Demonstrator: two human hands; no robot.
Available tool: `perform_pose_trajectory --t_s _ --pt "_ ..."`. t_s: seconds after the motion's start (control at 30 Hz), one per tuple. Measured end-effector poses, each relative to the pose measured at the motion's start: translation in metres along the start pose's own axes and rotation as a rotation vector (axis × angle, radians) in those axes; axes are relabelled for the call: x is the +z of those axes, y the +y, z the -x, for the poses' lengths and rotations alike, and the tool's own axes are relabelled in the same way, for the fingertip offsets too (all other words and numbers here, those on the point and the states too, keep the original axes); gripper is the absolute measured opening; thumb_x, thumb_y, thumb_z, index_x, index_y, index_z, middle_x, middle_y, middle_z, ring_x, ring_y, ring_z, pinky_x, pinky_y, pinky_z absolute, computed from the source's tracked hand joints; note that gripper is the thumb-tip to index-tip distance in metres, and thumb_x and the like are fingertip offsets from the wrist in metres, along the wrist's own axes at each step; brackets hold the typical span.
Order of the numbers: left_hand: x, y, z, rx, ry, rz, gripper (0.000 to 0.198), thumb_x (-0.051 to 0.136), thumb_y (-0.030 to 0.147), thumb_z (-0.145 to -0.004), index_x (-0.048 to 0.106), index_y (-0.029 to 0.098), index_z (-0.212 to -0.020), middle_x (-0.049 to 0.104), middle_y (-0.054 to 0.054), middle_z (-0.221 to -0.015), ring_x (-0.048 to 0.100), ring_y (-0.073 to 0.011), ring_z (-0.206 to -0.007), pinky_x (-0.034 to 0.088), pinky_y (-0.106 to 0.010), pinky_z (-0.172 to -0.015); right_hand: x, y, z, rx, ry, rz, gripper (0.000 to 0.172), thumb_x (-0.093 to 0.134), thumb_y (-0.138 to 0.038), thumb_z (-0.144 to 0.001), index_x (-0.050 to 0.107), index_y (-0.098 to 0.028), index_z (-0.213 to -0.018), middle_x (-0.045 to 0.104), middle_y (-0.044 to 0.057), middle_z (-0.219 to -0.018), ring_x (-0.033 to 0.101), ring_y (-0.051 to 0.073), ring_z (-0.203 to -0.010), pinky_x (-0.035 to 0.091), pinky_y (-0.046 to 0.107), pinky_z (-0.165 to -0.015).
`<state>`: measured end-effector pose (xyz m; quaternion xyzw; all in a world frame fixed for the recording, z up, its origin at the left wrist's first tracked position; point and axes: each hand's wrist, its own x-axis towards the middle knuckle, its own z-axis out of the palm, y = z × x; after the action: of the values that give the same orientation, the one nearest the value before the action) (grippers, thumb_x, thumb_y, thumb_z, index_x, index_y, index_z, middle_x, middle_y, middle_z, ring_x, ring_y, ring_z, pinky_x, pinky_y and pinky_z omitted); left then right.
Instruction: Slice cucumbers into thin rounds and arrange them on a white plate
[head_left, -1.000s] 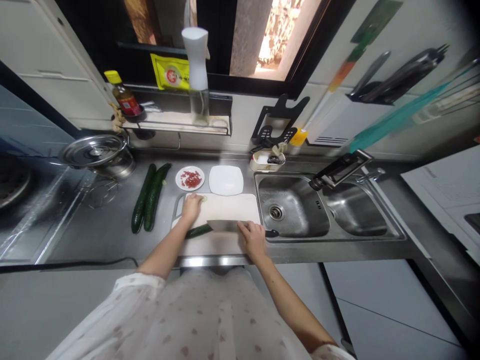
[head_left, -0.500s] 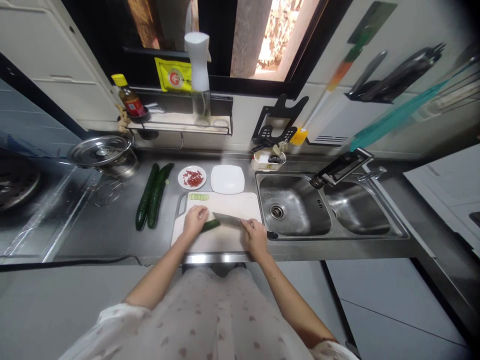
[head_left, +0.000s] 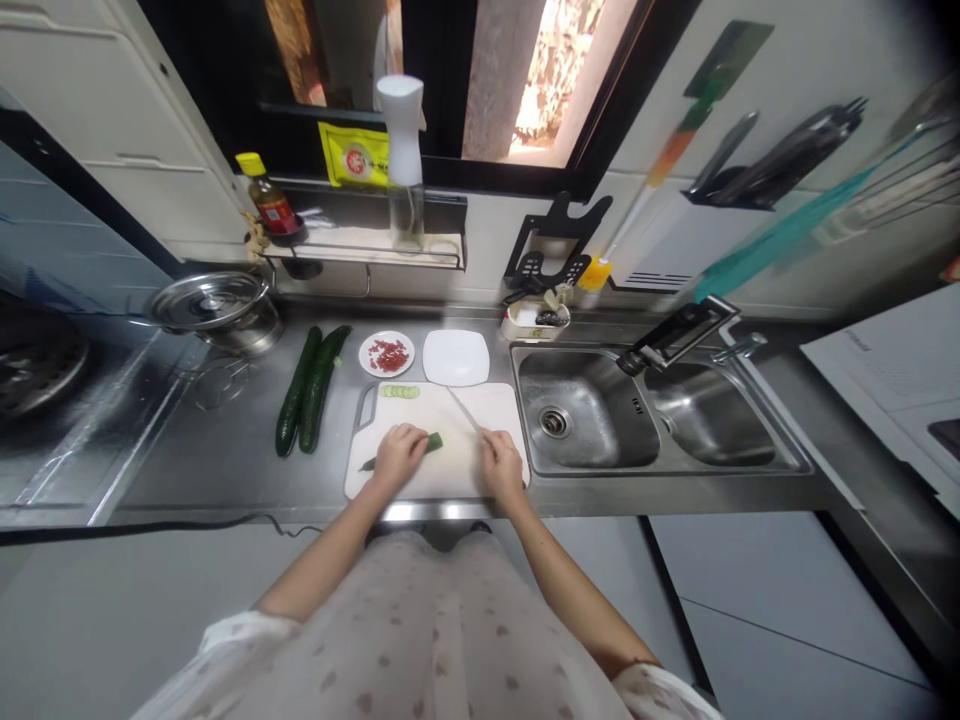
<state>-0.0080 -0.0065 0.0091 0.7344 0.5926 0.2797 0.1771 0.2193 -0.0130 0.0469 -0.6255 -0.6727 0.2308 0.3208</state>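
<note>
My left hand is closed over a cut piece of cucumber on the white cutting board. The green end pokes out to its right, and a thin dark tip shows on its left. In my right hand is a kitchen knife, gripped by the handle. Its blade points up and to the left over the board, apart from the cucumber. A row of cucumber slices lies along the board's top left edge.
Two whole cucumbers lie left of the board. Behind it stand a plate of chopped red bits and a white square plate. A double sink is on the right; a lidded steel pot stands at the left.
My left hand has moved slightly right and down with the cucumber piece. The knife has swung from nearly level to pointing up and away, clear of the cucumber.
</note>
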Motion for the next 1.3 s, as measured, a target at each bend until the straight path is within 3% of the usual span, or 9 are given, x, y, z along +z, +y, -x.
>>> perform_pose_trajectory --t_s 0.2,0.4,0.57,0.9,1.3 --pt "0.0 0.003 0.0 0.01 -0.03 -0.044 0.022 0.049 0.032 -0.093 0.069 0.022 -0.093 0.064 -0.006 -0.088 0.055 -0.0195 -0.087 0.042 -0.034 -0.08 0.008 -0.014 -0.003 0.045 -0.086 0.059 0.034 0.037 -0.027 -0.093 0.066 -0.016 -0.107 0.066 0.007 -0.094 0.059 0.018 -0.086 0.043 0.026 -0.077" --pt "-0.003 0.006 -0.002 -0.002 -0.074 -0.06 0.024 0.048 0.033 -0.093 0.07 0.024 -0.098 0.066 -0.006 -0.093 0.055 -0.0203 -0.091 0.041 -0.035 -0.083 0.006 -0.035 -0.009 0.165 -0.282 0.271 0.03 0.037 -0.026 -0.095 0.064 -0.015 -0.098 0.07 0.007 -0.088 0.06 0.017 -0.08 0.038 0.023 -0.068" --pt "-0.003 0.005 -0.004 0.015 -0.137 -0.028 0.025 0.05 0.034 -0.092 0.07 0.027 -0.105 0.067 -0.006 -0.097 0.056 -0.02 -0.095 0.041 -0.035 -0.087 0.007 -0.046 -0.011 0.195 -0.426 0.394 0.025 0.042 -0.023 -0.093 0.061 -0.017 -0.107 0.071 0.007 -0.091 0.063 0.016 -0.08 0.035 0.022 -0.064" --pt "0.003 0.003 -0.004 -0.022 -0.147 -0.031 0.026 0.049 0.038 -0.093 0.071 0.03 -0.105 0.068 -0.003 -0.096 0.059 -0.0188 -0.093 0.04 -0.033 -0.085 0.01 -0.049 -0.011 0.146 -0.516 0.418 0.029 0.039 -0.019 -0.095 0.059 -0.011 -0.114 0.07 0.013 -0.101 0.064 0.019 -0.091 0.04 0.024 -0.075" --pt "0.006 -0.001 -0.006 0.017 -0.156 -0.087 0.028 0.047 0.038 -0.094 0.07 0.028 -0.107 0.069 -0.004 -0.095 0.059 -0.0194 -0.092 0.039 -0.033 -0.083 0.01 -0.059 -0.01 0.13 -0.56 0.425 0.028 0.04 -0.019 -0.095 0.06 -0.011 -0.113 0.07 0.015 -0.102 0.065 0.022 -0.094 0.043 0.026 -0.077"
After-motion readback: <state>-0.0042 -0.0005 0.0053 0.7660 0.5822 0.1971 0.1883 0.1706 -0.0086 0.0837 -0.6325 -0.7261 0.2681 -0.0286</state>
